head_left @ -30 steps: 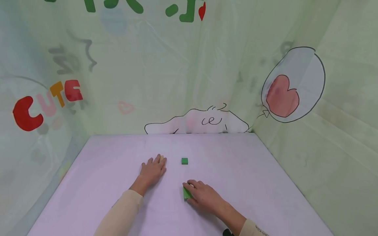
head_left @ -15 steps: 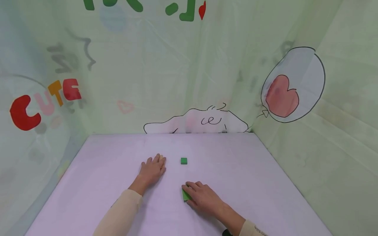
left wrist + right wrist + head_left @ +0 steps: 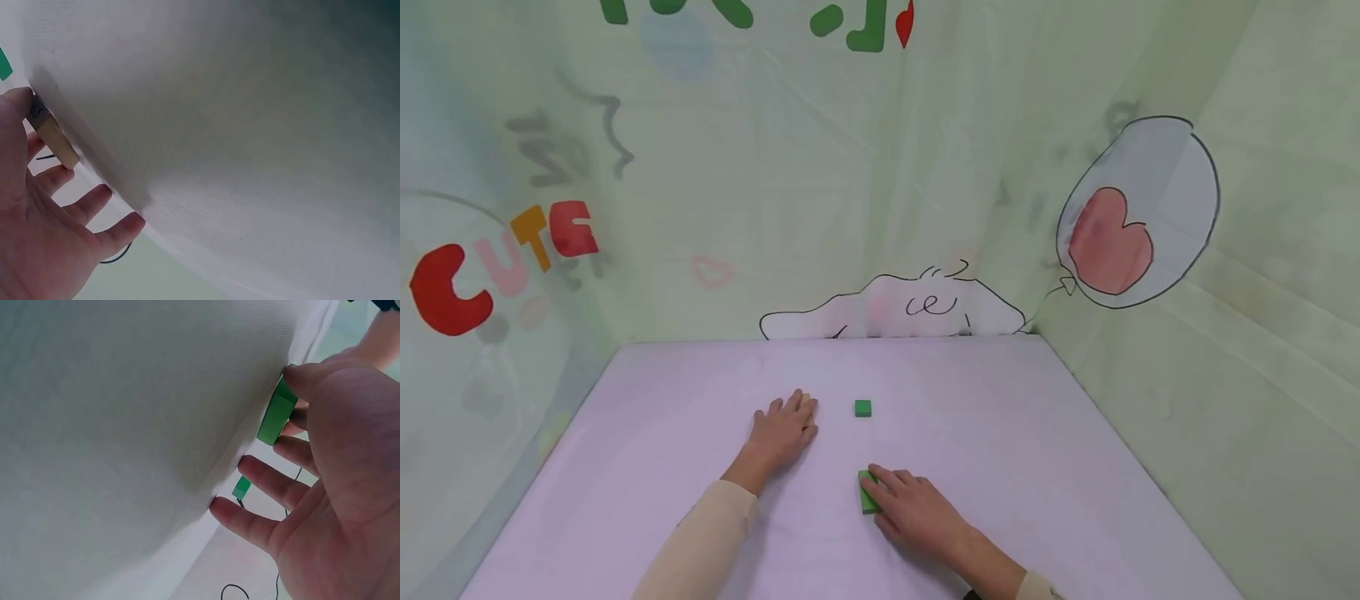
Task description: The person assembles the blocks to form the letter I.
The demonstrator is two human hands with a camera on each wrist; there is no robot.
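Observation:
My left hand (image 3: 778,435) lies low over the table with spread fingers, holding a small wooden block (image 3: 57,139) by its ends between thumb and fingers. In the head view, most of that block hides under the fingers. Nearer to me, my right hand (image 3: 919,515) holds a flat green block (image 3: 867,493), its left side showing past the fingers. The right wrist view has the thumb at one end of this green block (image 3: 276,415) and a finger at the other. A smaller green block (image 3: 862,408) stands alone beyond the right hand, to the right of the left hand.
The table (image 3: 1000,450) has a pale lilac cover. Hanging printed curtains (image 3: 820,183) close it in at the back and both sides. A dark band (image 3: 972,595) shows at the right wrist.
The view has shifted slightly. My right fingers have moved a little over the green block, baring more of its top, and the block sits slightly closer to me. The left hand stays in place.

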